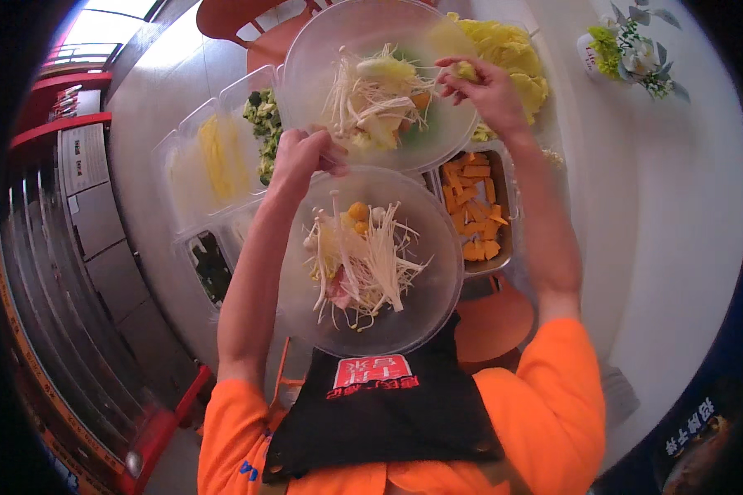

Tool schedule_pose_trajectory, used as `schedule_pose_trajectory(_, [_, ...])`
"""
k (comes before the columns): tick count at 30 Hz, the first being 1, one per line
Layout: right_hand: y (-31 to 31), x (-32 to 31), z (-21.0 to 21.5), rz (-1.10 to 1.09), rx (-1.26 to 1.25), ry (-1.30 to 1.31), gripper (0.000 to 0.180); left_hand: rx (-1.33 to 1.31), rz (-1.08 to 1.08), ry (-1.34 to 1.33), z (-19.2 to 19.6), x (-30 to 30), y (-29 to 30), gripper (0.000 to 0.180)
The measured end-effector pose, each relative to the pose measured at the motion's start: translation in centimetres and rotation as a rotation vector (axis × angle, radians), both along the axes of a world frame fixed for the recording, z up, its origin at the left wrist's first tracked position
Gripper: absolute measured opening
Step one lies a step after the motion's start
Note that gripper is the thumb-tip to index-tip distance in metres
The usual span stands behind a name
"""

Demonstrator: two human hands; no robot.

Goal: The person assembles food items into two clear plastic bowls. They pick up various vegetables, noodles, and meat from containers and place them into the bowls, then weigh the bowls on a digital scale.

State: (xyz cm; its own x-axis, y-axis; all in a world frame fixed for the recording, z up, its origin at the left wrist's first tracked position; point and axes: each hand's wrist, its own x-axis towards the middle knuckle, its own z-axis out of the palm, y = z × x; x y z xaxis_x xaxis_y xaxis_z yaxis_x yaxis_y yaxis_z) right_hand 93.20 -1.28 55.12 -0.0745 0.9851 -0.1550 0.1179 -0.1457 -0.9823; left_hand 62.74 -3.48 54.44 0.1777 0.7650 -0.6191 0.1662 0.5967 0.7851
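Pale floor [149, 148] and orange chairs [495, 326] surround a far bowl [309, 74] and a near bowl [429, 305], both round and clear.
My right hand [487, 87], thumb and fingers closed, pinches a yellow-green piece [468, 71] over the far bowl's right rim. My left hand [299, 157], fingers curled, is at its left rim; I cannot tell whether it grips. White long-stemmed mushrooms [384, 264] lie in both.
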Motion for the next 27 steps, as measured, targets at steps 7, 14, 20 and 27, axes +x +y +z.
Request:
schedule_pose_trajectory(7, [0.5,12.9,-10.1,-0.069,-0.189,-0.621,0.028,-0.017,0.059,-0.006,-1.2,-1.4,-0.7,0.041])
schedule_pose_trajectory(14, [-1.3,10.6,-21.3,0.536,-0.277,-1.151,0.063,-0.033,0.17,0.078,-1.0,-3.7,-1.5,0.04])
schedule_pose_trajectory(20, [-1.8,11.9,-23.6,0.382,-0.133,-1.203,0.067,-0.039,0.177,0.066,-1.4,-4.1,-1.2,0.042])
schedule_pose_trajectory(27, [-0.8,14.9,-21.7,-0.086,-0.391,-0.531,0.047,-0.044,0.193,0.097,-0.7,-4.2,-1.9,0.039])
